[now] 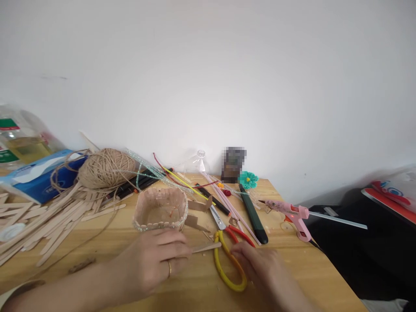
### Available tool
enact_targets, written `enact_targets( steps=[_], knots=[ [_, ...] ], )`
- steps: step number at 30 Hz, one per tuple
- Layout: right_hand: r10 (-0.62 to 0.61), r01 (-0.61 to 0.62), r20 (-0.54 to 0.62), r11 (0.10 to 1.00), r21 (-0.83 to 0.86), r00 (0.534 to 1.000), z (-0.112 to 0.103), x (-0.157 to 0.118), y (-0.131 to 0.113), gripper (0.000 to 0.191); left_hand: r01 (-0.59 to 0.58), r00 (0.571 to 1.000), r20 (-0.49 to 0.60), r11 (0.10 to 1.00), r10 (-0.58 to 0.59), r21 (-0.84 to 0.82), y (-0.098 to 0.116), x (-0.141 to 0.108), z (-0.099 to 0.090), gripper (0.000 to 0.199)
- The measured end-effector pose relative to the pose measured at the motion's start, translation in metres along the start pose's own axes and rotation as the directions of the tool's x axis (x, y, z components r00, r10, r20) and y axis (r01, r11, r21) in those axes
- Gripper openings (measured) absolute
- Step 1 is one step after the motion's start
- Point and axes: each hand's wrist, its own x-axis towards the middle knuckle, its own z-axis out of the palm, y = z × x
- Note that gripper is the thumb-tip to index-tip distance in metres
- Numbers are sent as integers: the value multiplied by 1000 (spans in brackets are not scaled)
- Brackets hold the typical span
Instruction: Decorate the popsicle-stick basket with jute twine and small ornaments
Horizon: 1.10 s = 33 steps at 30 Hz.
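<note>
One wooden stick is pinched in the left hand; at the scissors, the right hand's grip is unclear.

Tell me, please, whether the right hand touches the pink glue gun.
Apart; the head view shows wooden tabletop between right hand and glue gun.

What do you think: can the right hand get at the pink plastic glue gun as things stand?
Probably yes: bare wooden tabletop lies between the right hand and the pink glue gun. The hand is at the yellow-and-red-handled steel scissors, so any grip there may need releasing first.
</note>
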Motion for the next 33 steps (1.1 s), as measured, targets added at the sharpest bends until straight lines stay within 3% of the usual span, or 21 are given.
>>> enact_targets(
  steps=[3, 5, 9, 11, 14, 20, 24, 26, 28, 30, 32, 33],
  knots=[
    [39, -39, -37, 999, 20, 999, -7, 28, -2, 20, -58, 998, -30, 991, 62, 121, -8, 0, -10, 29],
    [58, -56, -60, 998, 30, 997, -9, 50, 0, 14, -14, 999, 45, 963, 2, 269, -15, -2, -14, 34],
    [39, -39, -44, 999, 9, 998, 1, 91, 5, 45, 102, 986, 80, 911, -145, 399, -35, -6, -15, 36],
    [10, -10, -23, 1000, 19, 1000, 8, 104, 8, 35, 136, 981, 73, 902, -181, 410, -47, -7, -15, 33],
    [-18, 21, -33, 997, 75, 999, 12, 112, 12, 18, 191, 966, 80, 886, -246, 422, -62, -7, -17, 31],
    [97, -48, -144, 948, 315, 985, -5, 109, 20, 16, 289, 937, 49, 844, -347, 452, -64, 4, -20, 34],
    [190, -94, -127, 839, 536, 974, -22, 109, 4, 23, 232, 970, 8, 933, -244, 274, -47, 26, -19, 45],
    [190, -92, -87, 767, 635, 978, -28, 111, -12, 23, 292, 955, 32, 953, -295, 83, -40, 41, -17, 57],
    [175, -82, -57, 692, 717, 983, -33, 112, -27, 22, 428, 903, 94, 895, -419, -125, -35, 57, -15, 62],
    [170, -72, -45, 626, 777, 984, -35, 113, -37, 23, 549, 836, 191, 772, -515, -321, -33, 68, -13, 38],
    [190, -67, -54, 575, 815, 980, -37, 114, -38, 22, 614, 788, 266, 670, -556, -417, -33, 71, -13, 19],
    [208, -65, -63, 556, 829, 976, -37, 115, -36, 22, 632, 773, 287, 646, -566, -429, -34, 71, -14, 26]
  ],
)
